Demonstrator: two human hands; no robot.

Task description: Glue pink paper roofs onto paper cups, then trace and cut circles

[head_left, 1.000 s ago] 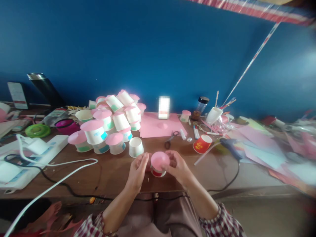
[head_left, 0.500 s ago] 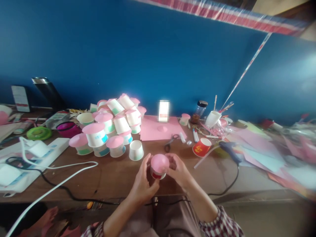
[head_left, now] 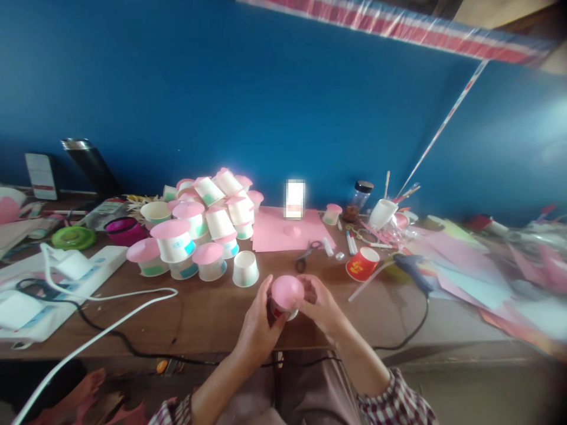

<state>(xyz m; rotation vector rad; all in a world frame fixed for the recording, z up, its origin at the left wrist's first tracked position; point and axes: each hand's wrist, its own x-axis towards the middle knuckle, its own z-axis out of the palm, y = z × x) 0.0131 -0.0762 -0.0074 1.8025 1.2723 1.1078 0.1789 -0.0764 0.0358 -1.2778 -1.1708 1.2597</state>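
Observation:
Between my hands, near the table's front edge, is a small paper cup point(head_left: 290, 314), white with a red patch, topped by a pink paper cone point(head_left: 287, 291). My left hand point(head_left: 261, 321) wraps round the cup's left side, thumb across its front. From the right, my right hand point(head_left: 322, 307) has its fingertips against the cone's rim and the cup. Left of my hands stands an uncovered white paper cup point(head_left: 245, 269). Beyond it is a heap of paper cups with pink cone tops point(head_left: 208, 236). Part of the held cup is hidden by my fingers.
Scissors point(head_left: 305, 257) lie beyond my hands, before pink paper sheets point(head_left: 270, 230). To the right are a red paper cup point(head_left: 364, 264) and a glue gun point(head_left: 414, 271) with a trailing cord. A power strip point(head_left: 101, 262) and white cable point(head_left: 133, 304) occupy the left.
Both hands stay round the cup, which has turned slightly, so less of its red patch shows. The view has shifted a little; the other things lie as before.

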